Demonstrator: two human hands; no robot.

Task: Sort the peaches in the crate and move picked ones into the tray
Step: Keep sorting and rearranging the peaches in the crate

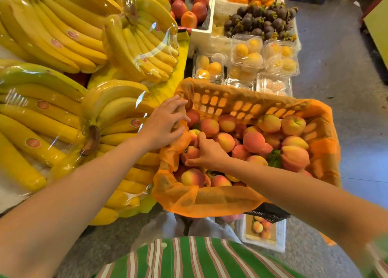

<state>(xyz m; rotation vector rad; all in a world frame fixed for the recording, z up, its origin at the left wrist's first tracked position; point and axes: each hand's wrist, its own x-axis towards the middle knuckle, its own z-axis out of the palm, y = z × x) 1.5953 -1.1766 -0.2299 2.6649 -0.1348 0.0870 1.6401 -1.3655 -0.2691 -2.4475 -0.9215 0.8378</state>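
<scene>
An orange plastic crate (247, 103), lined with orange mesh cloth, holds several pink-yellow peaches (254, 141). My left hand (163, 122) grips the cloth-covered left rim of the crate, fingers curled over the edge. Inside the crate at its left side, my right hand (207, 154) curls its fingers round a peach (192, 152). A white foam tray (262, 231) with a few peaches sits on the floor below the crate, partly hidden by it.
Bagged banana bunches (63, 46) cover the stand to the left. Behind the crate are clear clamshell boxes of yellow fruit (247, 51), mangosteens (260, 19), oranges and red fruit in white boxes. Grey floor lies to the right.
</scene>
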